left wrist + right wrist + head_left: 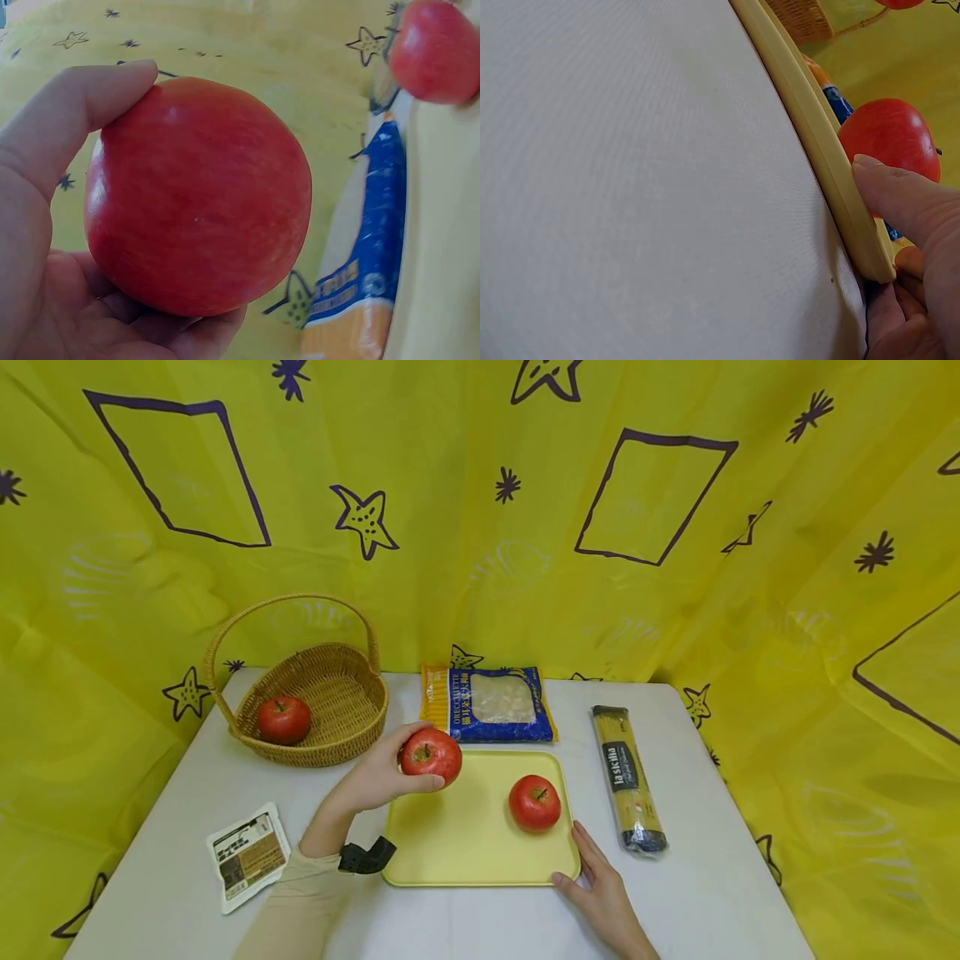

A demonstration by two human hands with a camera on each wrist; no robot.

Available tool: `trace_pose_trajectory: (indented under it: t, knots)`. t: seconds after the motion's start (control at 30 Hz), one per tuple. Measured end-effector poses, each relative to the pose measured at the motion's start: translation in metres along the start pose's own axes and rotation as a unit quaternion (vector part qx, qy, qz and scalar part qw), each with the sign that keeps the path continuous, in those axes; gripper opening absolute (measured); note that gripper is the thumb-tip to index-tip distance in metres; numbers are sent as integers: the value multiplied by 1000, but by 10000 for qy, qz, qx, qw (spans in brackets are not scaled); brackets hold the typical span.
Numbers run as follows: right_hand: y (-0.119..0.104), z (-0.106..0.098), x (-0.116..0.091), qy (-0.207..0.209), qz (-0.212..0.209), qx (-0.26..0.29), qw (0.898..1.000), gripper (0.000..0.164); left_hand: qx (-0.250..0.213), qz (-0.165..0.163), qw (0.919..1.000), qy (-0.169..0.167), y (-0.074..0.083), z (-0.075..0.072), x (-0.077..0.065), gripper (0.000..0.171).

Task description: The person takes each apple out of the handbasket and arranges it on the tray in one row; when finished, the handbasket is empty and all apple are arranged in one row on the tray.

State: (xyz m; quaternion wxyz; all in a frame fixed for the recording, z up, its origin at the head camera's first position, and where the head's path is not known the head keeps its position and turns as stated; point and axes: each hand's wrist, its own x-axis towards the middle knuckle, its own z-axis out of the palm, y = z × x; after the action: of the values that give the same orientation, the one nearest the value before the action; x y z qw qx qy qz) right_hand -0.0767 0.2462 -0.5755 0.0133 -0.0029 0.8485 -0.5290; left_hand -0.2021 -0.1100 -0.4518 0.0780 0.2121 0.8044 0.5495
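My left hand (382,774) grips a red apple (431,757) between thumb and fingers, over the left part of a yellow tray (465,847). The left wrist view shows the thumb and curled fingers round this apple (199,199). A second red apple (535,803) sits on the right side of the tray. At the tray's front right corner, my right hand (600,893) holds the edge. In the right wrist view its thumb (900,195) lies on the rim, with the other fingers below the corner.
A wicker basket (345,693) with one red apple (284,720) stands at the back left. Behind the tray lies a blue pasta bag (495,703). A spaghetti pack (628,781) lies to the right, a white sealed packet (249,857) at the front left. A yellow curtain (450,593) hangs behind.
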Motion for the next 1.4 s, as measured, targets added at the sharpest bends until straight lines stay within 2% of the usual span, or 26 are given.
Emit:
trace_pose_trajectory:
  t: [0.3,0.5,0.67,0.93,1.4]
  knots:
    - [-1,1,0,11,65,-4,10000,81,-58,-132,9991,-402,-21,40,5,82]
    - [-1,0,0,14,40,-3,10000,81,-53,-240,9984,-502,-33,58,10,86]
    - [-2,0,0,4,66,-3,10000,81,-21,-268,9982,-541,-42,68,13,85]
    - [-2,1,1,-18,170,-11,9999,82,118,-524,9967,-615,-53,82,18,84]
    - [1,2,3,-8,290,-35,9996,85,303,-547,9958,-672,-55,97,21,85]
